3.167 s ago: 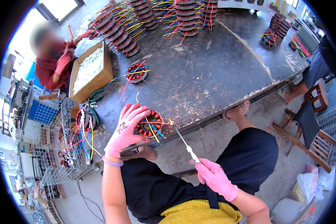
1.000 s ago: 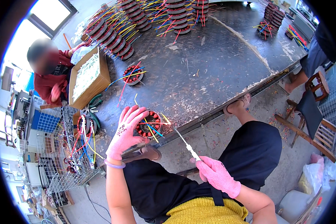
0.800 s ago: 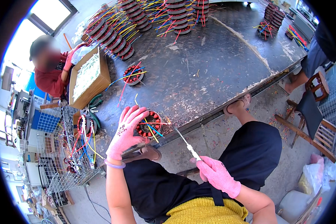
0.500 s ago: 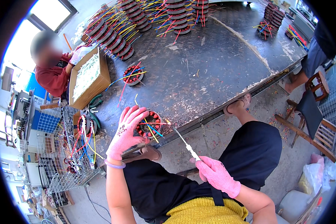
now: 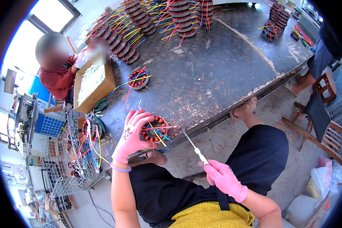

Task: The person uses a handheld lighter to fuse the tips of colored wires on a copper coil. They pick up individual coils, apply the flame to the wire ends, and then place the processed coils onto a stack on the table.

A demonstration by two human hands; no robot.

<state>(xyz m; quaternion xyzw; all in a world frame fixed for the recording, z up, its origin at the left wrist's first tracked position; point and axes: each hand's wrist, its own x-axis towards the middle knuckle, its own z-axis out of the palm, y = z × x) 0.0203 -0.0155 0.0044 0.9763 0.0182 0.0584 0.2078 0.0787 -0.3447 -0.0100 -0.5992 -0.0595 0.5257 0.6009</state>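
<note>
Pink-gloved, my left hand (image 5: 132, 135) curves around the left side of a motor stator (image 5: 145, 133) near the table's front edge, thumb below and fingers above. The stator is a ring with red windings, and red, blue and yellow wires cross its middle. A red lead sticks out to the right. In my right hand (image 5: 225, 178), also gloved in pink, is a thin tool with a white handle and a slim metal shaft (image 5: 190, 140). Its tip points at the stator but stands a little apart from the red lead's end.
Another stator (image 5: 138, 79) lies farther back. Tall stacks of stators (image 5: 181, 19) line the far side. A cardboard box (image 5: 106, 80) stands at the left, by a person in red (image 5: 57, 81). Pliers (image 5: 99, 108), a stator and a wire basket (image 5: 70, 186) are left of my hand.
The tool's tip has drawn back to the right, away from the stator's leads. My left hand stays at the stator. Across the table, the person's head and hands have shifted.
</note>
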